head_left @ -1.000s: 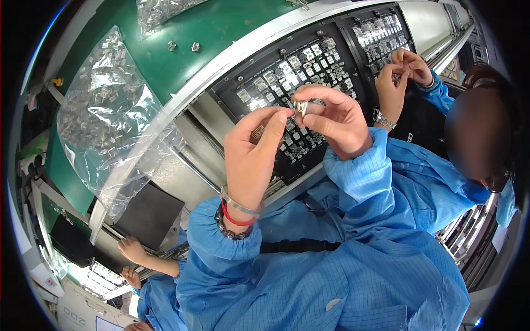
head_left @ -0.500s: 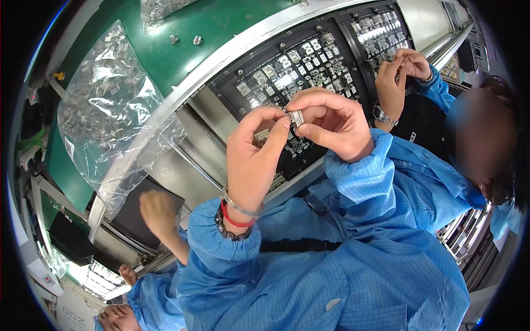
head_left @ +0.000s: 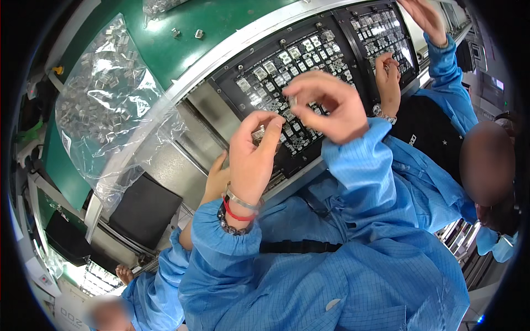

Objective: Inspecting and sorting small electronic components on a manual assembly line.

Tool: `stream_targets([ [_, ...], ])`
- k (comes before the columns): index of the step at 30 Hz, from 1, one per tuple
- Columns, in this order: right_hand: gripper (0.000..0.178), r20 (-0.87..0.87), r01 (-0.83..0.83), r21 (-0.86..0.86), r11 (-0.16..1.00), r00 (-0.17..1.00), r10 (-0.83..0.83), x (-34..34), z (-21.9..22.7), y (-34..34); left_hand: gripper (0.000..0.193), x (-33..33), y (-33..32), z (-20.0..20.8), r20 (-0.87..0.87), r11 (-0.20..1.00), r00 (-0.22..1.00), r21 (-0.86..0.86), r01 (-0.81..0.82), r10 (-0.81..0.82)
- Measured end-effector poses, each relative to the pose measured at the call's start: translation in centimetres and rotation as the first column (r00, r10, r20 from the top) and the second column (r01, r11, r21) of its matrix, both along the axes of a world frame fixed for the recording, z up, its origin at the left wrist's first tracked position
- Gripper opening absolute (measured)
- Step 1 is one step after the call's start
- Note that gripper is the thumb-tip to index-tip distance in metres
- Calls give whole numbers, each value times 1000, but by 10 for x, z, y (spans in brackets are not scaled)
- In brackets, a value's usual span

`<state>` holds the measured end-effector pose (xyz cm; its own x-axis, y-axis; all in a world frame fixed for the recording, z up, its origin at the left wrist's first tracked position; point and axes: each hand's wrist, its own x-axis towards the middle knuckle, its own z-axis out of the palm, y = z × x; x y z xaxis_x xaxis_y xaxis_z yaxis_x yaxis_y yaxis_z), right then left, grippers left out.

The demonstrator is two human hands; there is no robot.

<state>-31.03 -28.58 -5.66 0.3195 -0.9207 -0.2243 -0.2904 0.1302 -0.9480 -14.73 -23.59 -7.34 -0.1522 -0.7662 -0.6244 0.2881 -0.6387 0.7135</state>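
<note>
My left hand (head_left: 251, 157) is closed above the near side of a black fixture plate (head_left: 226, 88). Shiny ribbed silver metal pieces (head_left: 258, 134) show inside its curled fingers, and the thumb meets the forefinger. My right hand (head_left: 335, 107), slightly blurred, is over the middle of the plate. Between its thumb and fingertips is a small silver metal piece (head_left: 293, 101). Rows of small boards with silver metal parts (head_left: 269, 68) cover the plate. My hands are apart from each other.
A clear plastic bag (head_left: 102, 94) of silver metal parts lies on the green table (head_left: 212, 14) at left, with two loose parts (head_left: 199, 34) beyond. A co-worker's hand (head_left: 388, 83) is over the second plate (head_left: 408, 49) at right. Another person's hand (head_left: 216, 179) reaches beside my left wrist.
My right hand has drawn apart from my left, taking a silver piece with it. The left co-worker's hand has moved right, behind my left wrist; one hand of the right co-worker has risen away.
</note>
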Motion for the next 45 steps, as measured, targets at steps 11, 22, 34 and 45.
stream_targets([
  [11, 18, -227, 414, -235, 879, 856, -464, -41, -47, -18, 12, -26, 54, -3, -62, 984, 984, -67, 166, -170],
  [22, 15, -187, 590, -133, 796, 774, -605, -94, -86, 42, 15, -56, 102, 36, -100, 865, 861, -128, 486, -499],
  [34, 15, -357, 413, -231, 881, 806, -471, -48, -41, 80, 29, -54, 128, 58, -372, 834, 765, -50, 549, -526],
  [45, 15, -401, 485, -355, 799, 693, -599, -87, -83, 91, 16, -53, 146, 67, -546, 837, 671, -108, 537, -501],
])
